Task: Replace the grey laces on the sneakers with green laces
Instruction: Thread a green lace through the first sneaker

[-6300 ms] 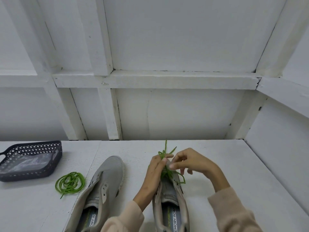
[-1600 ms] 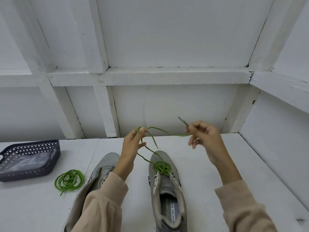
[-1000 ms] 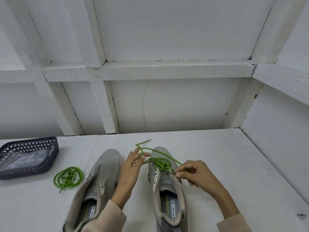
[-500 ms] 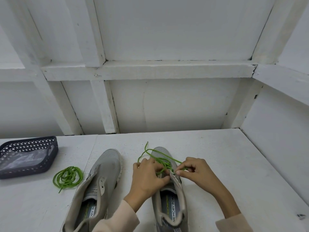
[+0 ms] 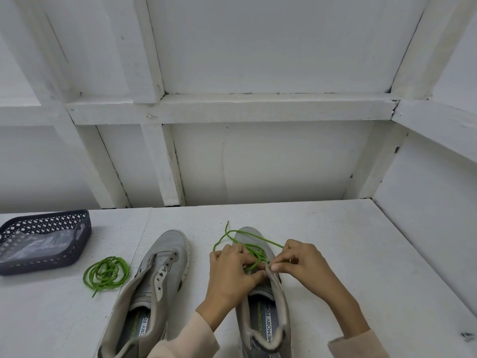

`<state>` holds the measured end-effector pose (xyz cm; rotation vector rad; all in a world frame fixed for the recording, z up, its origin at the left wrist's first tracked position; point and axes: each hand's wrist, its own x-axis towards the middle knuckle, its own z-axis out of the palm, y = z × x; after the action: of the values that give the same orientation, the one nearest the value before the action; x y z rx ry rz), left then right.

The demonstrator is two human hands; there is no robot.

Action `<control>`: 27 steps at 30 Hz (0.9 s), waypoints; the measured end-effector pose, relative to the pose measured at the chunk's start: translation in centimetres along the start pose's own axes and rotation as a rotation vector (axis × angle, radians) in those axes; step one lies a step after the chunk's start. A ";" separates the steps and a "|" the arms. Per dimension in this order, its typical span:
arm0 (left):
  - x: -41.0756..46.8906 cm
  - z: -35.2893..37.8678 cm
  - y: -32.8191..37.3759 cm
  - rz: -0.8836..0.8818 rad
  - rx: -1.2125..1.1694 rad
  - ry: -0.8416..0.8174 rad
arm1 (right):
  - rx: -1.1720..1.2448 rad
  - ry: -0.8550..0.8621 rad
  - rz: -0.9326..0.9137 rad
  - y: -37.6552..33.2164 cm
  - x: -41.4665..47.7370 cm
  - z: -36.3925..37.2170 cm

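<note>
Two grey sneakers lie toe-away on the white table. The right sneaker (image 5: pixel 265 316) carries a green lace (image 5: pixel 254 250) threaded through its lower eyelets, with loose ends trailing over the toe. My left hand (image 5: pixel 229 272) grips the lace and the eyelet flap on the left side of the shoe. My right hand (image 5: pixel 302 262) pinches a lace strand at the right eyelet row. The left sneaker (image 5: pixel 154 285) has no lace and its eyelets are bare. A second green lace (image 5: pixel 105 273) lies coiled to its left.
A dark perforated basket (image 5: pixel 44 264) holding a clear plastic bag stands at the table's left edge. White panelled walls close in behind and on the right. A small dark scrap (image 5: pixel 467 336) lies at the table's near right.
Both hands came down from holding the lace ends stretched in the air to the right sneaker's eyelets. Over the last half second they barely shifted.
</note>
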<state>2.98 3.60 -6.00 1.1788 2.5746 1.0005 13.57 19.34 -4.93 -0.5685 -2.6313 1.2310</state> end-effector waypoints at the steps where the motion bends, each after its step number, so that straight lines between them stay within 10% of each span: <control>1: 0.0 0.0 0.1 -0.001 0.013 0.004 | 0.022 -0.008 0.007 -0.1 -0.1 -0.1; 13: -0.4 0.0 0.0 -0.016 0.174 -0.016 | 0.106 -0.024 0.045 -1.4 -1.0 0.5; 27: -0.8 -0.3 -1.3 -0.111 -0.371 0.158 | -0.047 -0.070 0.033 -2.8 -0.3 0.6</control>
<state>2.57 2.28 -6.68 0.8837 2.3840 1.5139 12.90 17.16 -3.19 -0.5894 -2.7256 1.2234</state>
